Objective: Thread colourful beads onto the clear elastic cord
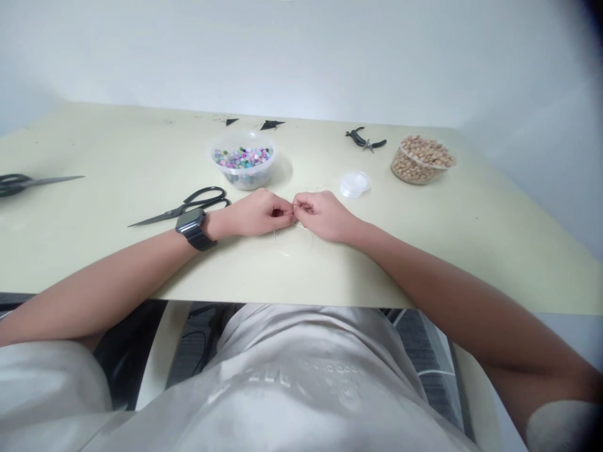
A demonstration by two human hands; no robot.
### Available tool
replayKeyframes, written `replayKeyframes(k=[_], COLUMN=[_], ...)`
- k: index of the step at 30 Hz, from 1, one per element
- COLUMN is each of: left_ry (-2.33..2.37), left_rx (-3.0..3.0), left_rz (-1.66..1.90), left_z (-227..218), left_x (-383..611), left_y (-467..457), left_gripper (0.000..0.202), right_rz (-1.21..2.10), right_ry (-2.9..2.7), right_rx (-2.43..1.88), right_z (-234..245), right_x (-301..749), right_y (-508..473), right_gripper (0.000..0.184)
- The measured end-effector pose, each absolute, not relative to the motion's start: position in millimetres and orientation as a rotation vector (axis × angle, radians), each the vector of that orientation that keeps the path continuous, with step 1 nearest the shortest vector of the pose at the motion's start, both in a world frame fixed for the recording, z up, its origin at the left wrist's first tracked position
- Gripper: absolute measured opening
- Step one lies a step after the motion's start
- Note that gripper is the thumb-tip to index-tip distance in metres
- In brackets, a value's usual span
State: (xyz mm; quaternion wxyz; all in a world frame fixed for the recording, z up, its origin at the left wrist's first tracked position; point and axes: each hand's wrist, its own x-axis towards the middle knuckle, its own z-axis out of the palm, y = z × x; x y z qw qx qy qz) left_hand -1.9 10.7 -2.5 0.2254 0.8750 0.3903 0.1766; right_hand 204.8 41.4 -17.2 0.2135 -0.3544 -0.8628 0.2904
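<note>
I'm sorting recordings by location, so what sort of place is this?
Probably an indoor craft workspace, though the pictures don't show whether it is in a home or a workshop. A pale table holds a tub of colourful beads and small pliers.

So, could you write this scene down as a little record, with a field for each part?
Left hand: fingertips pinching fine thread; dark watch on wrist
Right hand: pinching too, touching left fingertips
Near watch: black-handled scissors
Far left: second scissors
Beyond hands: tub of colourful beads, white disc
Back right: pliers, tub of tan pieces
Surface: pale yellow table
</note>
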Motion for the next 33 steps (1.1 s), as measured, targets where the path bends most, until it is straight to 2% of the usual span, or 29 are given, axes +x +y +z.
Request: replayKeyframes(k=[9, 27, 33], left_ry=[1.055, 1.082, 1.085], left_rx=[2.416, 2.407, 2.404], left_rz=[0.505, 0.493, 0.496], left_z=[-4.4, -3.3, -6.5], left_x=[-3.1, -2.1, -3.3], left_y=[12.4, 11.6, 14.1], left_gripper=[0.023, 0.033, 0.03], right_rz=[0.806, 0.808, 0.809], right_ry=[-2.387, -2.376, -2.377], right_rx=[-0.966, -0.976, -0.968], right_z=[-15.9, -17.0, -16.7], right_x=[204.3, 205.4, 205.9], right_y=[40.4, 40.7, 40.7], right_gripper=[0.019, 0.02, 0.021])
